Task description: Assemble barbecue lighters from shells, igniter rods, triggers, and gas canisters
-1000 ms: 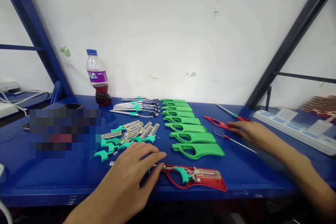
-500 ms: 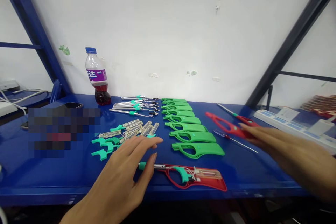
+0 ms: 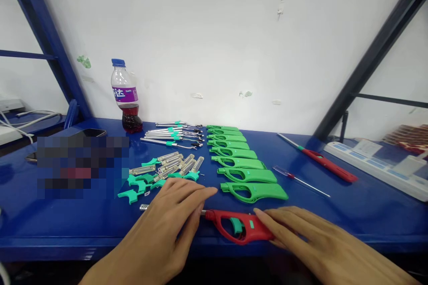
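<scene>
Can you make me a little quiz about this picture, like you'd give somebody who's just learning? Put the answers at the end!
1. Choose one: what colour is the cap on the bottle?
a) green
b) blue
c) red

2. True or false: the screwdriver lies to the right of the row of green handles.

3. Look closely: which hand touches the body of the nearer red lighter?

Key:
1. b, blue.
2. True; it lies between the green handles and the farther red lighter.
3. The right hand; the left hand is at the metal tube end.
</scene>
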Action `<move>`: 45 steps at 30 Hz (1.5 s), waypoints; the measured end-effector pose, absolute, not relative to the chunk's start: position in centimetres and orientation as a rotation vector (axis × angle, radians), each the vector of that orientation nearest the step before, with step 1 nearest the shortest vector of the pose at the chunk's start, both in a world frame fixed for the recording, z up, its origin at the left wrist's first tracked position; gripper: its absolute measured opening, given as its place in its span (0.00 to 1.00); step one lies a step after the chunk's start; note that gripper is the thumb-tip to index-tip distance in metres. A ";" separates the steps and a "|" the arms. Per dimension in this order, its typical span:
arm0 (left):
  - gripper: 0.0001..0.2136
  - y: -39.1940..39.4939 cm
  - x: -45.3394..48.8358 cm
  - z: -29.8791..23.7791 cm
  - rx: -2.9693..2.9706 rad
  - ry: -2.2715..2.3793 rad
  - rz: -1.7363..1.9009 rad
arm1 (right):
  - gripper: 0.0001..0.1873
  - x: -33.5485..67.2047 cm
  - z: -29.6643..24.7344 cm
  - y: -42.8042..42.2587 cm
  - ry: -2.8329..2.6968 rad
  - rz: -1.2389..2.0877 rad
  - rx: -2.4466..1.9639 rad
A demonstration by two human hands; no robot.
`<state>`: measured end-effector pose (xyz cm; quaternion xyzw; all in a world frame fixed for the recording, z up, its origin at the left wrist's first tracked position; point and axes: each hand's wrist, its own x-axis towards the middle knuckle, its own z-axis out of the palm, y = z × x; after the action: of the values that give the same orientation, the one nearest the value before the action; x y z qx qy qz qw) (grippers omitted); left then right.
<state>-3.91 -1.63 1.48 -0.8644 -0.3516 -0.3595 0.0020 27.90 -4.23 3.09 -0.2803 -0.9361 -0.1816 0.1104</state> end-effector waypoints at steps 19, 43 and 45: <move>0.12 -1.1 -3.6 0.7 -2.936 -1.112 -1.027 | 0.28 26.7 3.4 -4.0 -2.663 -0.484 -0.839; 0.16 -0.8 -3.7 -0.3 -2.891 -0.953 -1.131 | 0.22 26.8 3.0 -3.7 -2.672 -0.136 -1.015; 0.15 -0.7 -3.5 -0.4 -2.853 -0.910 -1.154 | 0.23 26.7 2.7 -3.9 -2.638 -0.176 -1.013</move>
<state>-3.54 -0.74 -0.35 -0.8885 -0.2833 -0.3594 -0.0340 26.67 -3.90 2.73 -0.3535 -0.9205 -0.0613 0.1545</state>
